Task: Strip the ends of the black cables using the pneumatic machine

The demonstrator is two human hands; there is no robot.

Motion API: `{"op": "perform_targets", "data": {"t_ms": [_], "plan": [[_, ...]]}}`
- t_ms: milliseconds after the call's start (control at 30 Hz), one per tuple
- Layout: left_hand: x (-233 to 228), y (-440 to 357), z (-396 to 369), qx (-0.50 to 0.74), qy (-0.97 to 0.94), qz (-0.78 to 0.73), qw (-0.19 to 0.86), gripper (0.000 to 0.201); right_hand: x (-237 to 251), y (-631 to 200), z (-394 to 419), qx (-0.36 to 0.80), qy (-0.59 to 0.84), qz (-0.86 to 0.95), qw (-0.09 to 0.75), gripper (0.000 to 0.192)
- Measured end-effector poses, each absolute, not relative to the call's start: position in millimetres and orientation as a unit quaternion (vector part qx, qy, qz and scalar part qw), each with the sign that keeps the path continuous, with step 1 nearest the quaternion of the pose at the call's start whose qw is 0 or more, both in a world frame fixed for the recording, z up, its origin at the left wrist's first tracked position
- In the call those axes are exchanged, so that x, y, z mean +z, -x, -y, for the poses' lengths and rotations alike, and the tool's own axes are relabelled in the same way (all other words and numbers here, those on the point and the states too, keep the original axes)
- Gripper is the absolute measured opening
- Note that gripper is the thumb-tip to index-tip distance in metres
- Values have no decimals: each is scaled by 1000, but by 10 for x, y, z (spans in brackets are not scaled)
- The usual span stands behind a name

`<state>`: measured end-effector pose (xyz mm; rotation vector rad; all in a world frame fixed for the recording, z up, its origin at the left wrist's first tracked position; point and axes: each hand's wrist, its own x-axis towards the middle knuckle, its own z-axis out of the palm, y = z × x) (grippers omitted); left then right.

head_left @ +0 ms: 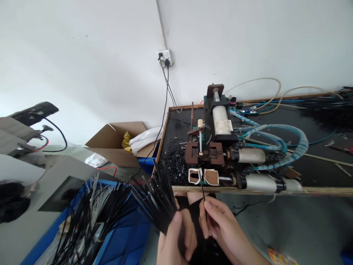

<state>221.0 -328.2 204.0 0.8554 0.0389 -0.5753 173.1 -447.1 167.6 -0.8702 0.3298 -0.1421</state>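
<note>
A thick bundle of black cables (157, 195) fans up and leftward out of my left hand (178, 235), whose fingers wrap round it. Between the thumb and fingers of my right hand (216, 217) is one thin black cable (203, 193). Its upper end reaches the gap between two padded clamp jaws (211, 177) at the table's front edge; whether the jaws touch it I cannot tell. Those jaws belong to a pneumatic machine (204, 152) with brown metal blocks and silver cylinders. Small black cut pieces (176, 160) lie heaped to the machine's left.
A blue bin (110, 243) at lower left holds many black and grey cables. Behind it stands an open cardboard box (118, 156) with white and yellow bags. Blue air hoses (299, 147) loop over the black tabletop (317, 171), and more black cables (331, 110) lie at far right.
</note>
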Motion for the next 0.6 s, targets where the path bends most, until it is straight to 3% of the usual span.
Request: {"op": "perform_targets", "data": {"t_ms": [133,300,367,467,600], "plan": [[2005,-2126,3209,-294,-427,-21,855,32,1656,-1678,4496,-73,591,-156,788,44],[1934,-2080,3117,-305,-443,3,843,42,1555,-1740,4649,-82,899,-158,400,33],[1898,-2075,3101,-312,-446,15,839,45,1482,-1758,4675,-54,931,-162,322,30],[1837,-2068,3098,-317,-475,42,820,55,1441,-1738,4661,-101,934,-147,309,20],[1761,-2040,3113,-306,-526,31,793,60,1587,-1644,4632,-205,855,-81,469,13]]}}
